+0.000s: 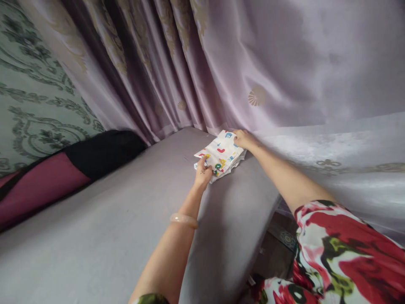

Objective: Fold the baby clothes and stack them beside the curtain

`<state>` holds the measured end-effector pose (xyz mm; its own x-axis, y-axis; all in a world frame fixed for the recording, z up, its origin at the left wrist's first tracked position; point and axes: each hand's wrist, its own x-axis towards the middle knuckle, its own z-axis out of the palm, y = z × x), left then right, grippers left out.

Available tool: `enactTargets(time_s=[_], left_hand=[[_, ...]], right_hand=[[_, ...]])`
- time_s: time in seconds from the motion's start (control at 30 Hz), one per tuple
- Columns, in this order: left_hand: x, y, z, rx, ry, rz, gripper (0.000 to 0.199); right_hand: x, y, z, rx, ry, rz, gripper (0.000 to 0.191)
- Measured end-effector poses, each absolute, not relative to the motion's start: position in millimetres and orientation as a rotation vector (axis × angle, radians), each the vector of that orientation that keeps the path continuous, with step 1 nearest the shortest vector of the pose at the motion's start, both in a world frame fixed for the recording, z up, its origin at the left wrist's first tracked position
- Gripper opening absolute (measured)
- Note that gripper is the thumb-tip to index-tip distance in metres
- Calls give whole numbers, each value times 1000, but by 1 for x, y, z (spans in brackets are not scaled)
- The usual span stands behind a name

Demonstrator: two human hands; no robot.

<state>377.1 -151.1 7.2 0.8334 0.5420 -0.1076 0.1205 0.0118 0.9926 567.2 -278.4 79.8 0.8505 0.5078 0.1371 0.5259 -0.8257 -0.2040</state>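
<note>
A folded white cloth [220,150] printed with coloured letters and shapes lies on top of a small stack of folded white cloths [228,169], near the far right corner of the grey bed surface. My left hand [203,172] grips the near left edge of the top cloth, thumb on top and the other fingers mostly hidden under it. At the far right edge, my right hand [243,140] is closed on the same cloth. A pale bangle [184,220] circles my left wrist.
Purple curtains [221,63] hang right behind the bed's far edge. On the left, a black and maroon bag-like item [95,158] rests against the green patterned wall [41,101]. The grey bed [126,211] drops off on the right, above a darker floor [275,249].
</note>
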Motion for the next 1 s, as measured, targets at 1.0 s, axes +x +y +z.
enactTargets(time_s=[1.0], left_hand=[[315, -160, 2, 2164, 419, 265, 30]], right_hand=[[525, -239, 23, -2810, -834, -213, 50]])
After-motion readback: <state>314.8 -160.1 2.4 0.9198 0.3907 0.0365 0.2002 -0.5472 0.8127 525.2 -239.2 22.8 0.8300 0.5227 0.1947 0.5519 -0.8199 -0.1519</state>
